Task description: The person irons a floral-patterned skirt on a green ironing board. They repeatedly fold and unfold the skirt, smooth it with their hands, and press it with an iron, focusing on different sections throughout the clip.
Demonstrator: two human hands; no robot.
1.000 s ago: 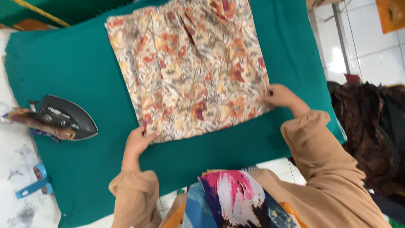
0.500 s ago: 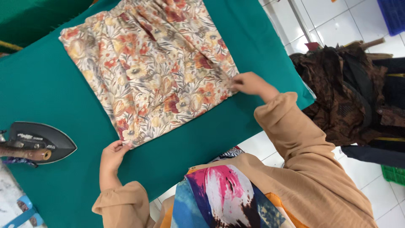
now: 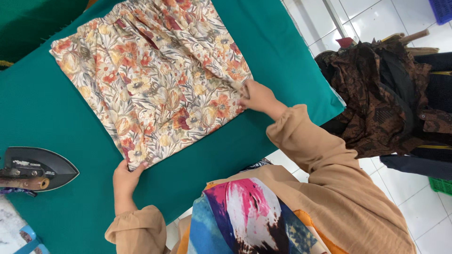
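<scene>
A folded floral cotton cloth in cream, orange and red (image 3: pixel 155 80) lies flat on a green felt-covered ironing table (image 3: pixel 42 108), its long axis running from near-left to far-right. The left hand (image 3: pixel 126 176) pinches the near corner; the right hand (image 3: pixel 256 96) pinches the right-hand corner. A black flat iron (image 3: pixel 40 167) rests at left.

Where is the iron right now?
In the head view the black iron lies at the far left edge of the green table, apart from the flowery cloth, nearest the left hand.
</scene>
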